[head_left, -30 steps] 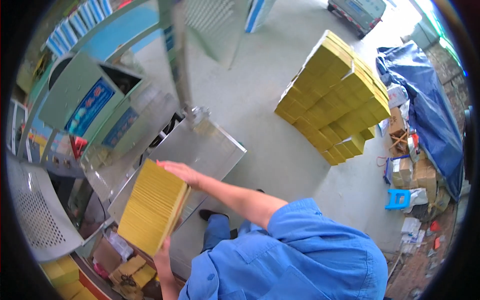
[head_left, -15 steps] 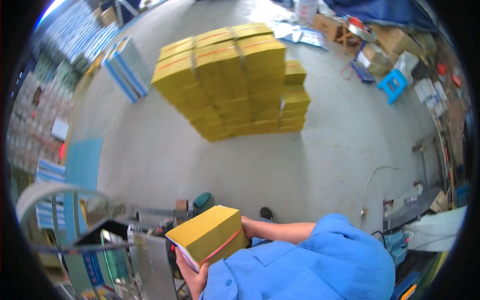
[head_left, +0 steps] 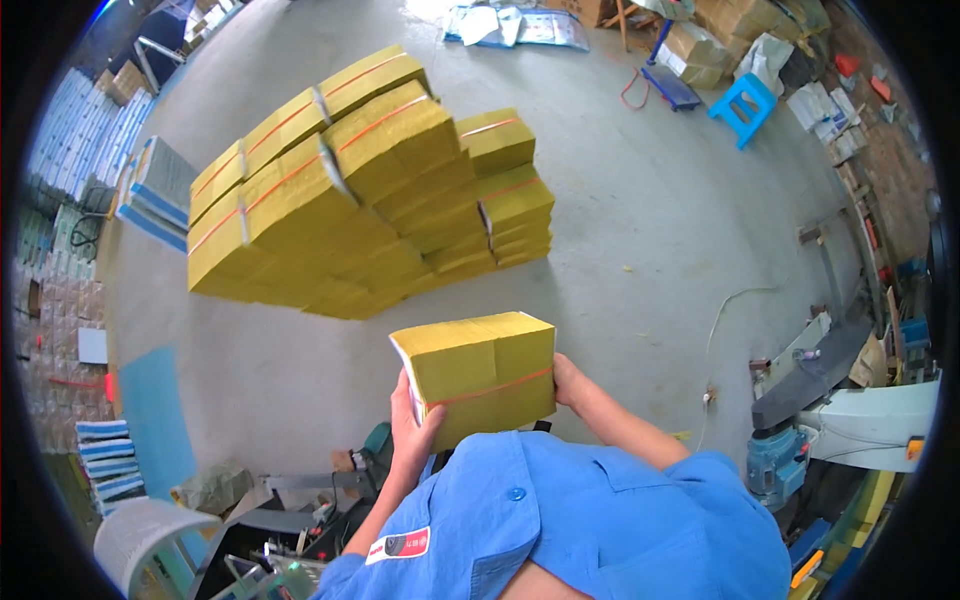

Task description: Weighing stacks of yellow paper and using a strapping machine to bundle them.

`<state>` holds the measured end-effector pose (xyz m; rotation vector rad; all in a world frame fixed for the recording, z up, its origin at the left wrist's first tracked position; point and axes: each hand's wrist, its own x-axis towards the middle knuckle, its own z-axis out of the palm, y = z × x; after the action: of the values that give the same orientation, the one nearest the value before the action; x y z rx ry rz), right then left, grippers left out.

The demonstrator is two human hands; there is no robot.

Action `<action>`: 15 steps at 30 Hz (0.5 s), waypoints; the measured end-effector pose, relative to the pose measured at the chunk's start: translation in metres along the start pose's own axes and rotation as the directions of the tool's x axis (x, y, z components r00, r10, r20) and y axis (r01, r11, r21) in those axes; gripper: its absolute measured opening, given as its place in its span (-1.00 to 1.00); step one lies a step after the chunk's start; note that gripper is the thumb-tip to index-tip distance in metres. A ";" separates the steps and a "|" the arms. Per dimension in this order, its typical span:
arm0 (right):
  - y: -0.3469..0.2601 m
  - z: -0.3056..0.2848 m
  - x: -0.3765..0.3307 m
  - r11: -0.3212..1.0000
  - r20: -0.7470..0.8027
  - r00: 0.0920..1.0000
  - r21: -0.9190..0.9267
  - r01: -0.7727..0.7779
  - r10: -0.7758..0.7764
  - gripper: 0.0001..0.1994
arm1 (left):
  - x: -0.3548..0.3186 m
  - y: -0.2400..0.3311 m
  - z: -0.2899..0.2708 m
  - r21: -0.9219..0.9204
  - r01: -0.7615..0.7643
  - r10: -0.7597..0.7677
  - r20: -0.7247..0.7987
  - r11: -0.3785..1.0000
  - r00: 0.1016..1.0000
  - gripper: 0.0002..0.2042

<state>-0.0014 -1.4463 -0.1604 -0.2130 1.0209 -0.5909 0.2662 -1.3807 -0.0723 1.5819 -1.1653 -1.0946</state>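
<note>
Between my two hands I carry a thick bundle of yellow paper (head_left: pixel 488 372) with a red band around its long side. My left hand (head_left: pixel 412 422) is closed on the left end, thumb on the near face, where a white sheet edge shows. On the right end my right hand (head_left: pixel 566 380) presses, its fingers partly hidden behind the bundle. Beyond it, a tall block of similar yellow bundles (head_left: pixel 400 215) stands on the floor, with red bands across their tops. Lower piles of the same bundles (head_left: pixel 518 200) adjoin its right side.
A machine (head_left: pixel 270 540) stands at the lower left, beside a pale round-topped guard (head_left: pixel 150 530). Blue-edged packs (head_left: pixel 160 185) are left of the stack. A blue stool (head_left: pixel 742 108) and cartons (head_left: pixel 695 52) lie at the far right; a cable (head_left: pixel 712 340) trails on the floor.
I have carried the bundle away from the machine, to the right and forward toward the stack. The view has turned, so the stack now appears farther left and angled. Both hands keep their hold.
</note>
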 end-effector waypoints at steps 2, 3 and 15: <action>-0.029 -0.030 0.031 0.997 -0.138 0.990 0.055 0.047 -0.039 -0.55 | 0.071 0.003 0.035 -0.110 -0.048 0.069 0.195 0.993 0.978 -0.25; -0.029 -0.043 0.039 0.990 -0.253 0.966 0.116 0.085 -0.053 -0.57 | 0.100 -0.007 0.050 -0.002 -0.012 0.012 0.256 1.000 0.967 -0.34; -0.246 -0.159 0.137 0.984 -0.334 0.942 0.154 0.086 -0.030 -0.56 | 0.324 0.000 0.216 -0.214 0.264 -0.137 0.473 0.940 0.870 -0.22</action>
<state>-0.1731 -1.7090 -0.2370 0.0059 1.2858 -0.7802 0.1163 -1.7249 -0.1743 1.2847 -1.0923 -1.7573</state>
